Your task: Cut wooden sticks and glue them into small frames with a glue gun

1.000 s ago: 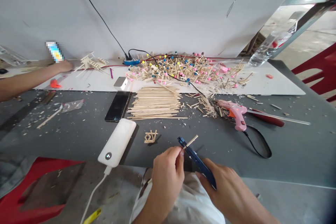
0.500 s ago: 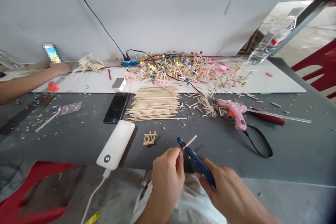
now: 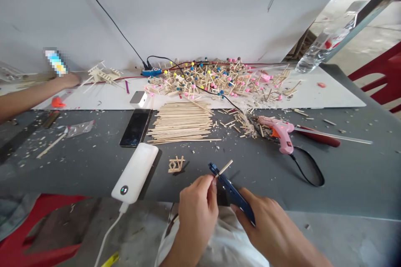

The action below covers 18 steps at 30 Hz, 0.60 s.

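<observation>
Head view shows the left hand [image 3: 198, 212] pinching a thin stick [image 3: 226, 167], apparently to steady it across the blue tool [image 3: 231, 192] gripped by the right hand [image 3: 270, 222]. Both are nearer the wearer than the stick pile [image 3: 181, 122], their exact contact unclear.

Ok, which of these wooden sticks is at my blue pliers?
The stick pinched in your left hand, its free end poking past the blue pliers in your right hand; the piled sticks lie apart.

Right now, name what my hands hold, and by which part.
Your left hand pinches a stick below its far tip; your right hand grips the blue tool by its near end.
</observation>
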Each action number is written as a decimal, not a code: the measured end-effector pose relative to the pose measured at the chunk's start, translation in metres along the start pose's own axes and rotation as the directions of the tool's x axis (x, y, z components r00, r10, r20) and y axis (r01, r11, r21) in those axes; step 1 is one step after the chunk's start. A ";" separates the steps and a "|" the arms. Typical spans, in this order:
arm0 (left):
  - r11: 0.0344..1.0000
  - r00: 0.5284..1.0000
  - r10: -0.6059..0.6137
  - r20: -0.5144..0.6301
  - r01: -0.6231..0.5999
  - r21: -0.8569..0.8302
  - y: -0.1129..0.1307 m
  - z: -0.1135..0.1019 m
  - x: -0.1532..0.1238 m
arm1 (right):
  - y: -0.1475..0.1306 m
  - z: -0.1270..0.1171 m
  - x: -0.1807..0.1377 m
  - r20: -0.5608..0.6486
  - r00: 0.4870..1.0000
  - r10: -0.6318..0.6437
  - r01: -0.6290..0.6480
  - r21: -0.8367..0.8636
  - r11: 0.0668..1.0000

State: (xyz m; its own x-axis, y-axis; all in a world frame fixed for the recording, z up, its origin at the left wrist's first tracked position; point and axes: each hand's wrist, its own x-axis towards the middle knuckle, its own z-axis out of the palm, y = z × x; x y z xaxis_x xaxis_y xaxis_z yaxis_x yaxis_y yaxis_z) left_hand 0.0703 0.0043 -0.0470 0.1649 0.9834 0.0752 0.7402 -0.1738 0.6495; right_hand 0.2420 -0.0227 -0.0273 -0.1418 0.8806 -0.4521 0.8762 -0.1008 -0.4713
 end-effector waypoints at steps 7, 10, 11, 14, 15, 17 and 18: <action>0.997 0.996 -0.075 0.053 0.076 -0.027 -0.003 0.001 0.004 | -0.001 0.000 0.004 0.017 1.000 0.010 -0.009 -0.021 1.000; 0.996 0.994 -0.090 0.057 0.092 -0.021 -0.004 0.002 0.005 | -0.001 0.002 0.005 0.011 1.000 0.024 -0.024 -0.038 0.999; 0.995 0.994 -0.094 0.057 0.095 -0.015 -0.004 0.002 0.005 | -0.001 0.002 0.005 0.011 1.000 0.029 -0.029 -0.046 0.999; 0.994 0.992 -0.106 0.062 0.106 0.004 -0.004 0.002 0.004 | -0.001 0.003 0.007 0.014 1.000 0.026 -0.025 -0.069 0.997; 0.994 0.992 -0.112 0.063 0.111 0.009 -0.004 0.002 0.003 | -0.001 0.003 0.007 0.016 1.000 0.021 -0.020 -0.075 0.997; 0.992 0.990 -0.123 0.064 0.124 0.000 -0.004 0.001 0.002 | 0.001 0.004 0.008 0.011 1.000 0.005 -0.004 -0.083 0.997; 0.992 0.990 -0.125 0.067 0.127 -0.018 -0.004 0.000 0.002 | 0.002 0.005 0.009 0.002 1.000 -0.004 0.004 -0.082 0.997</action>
State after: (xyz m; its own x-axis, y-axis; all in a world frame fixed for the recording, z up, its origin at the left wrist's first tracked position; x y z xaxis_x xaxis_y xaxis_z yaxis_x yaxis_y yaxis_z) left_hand 0.0674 0.0066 -0.0495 0.1140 0.9918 -0.0573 0.7433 -0.0469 0.6673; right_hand 0.2403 -0.0172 -0.0361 -0.1461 0.8801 -0.4517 0.9105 -0.0589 -0.4094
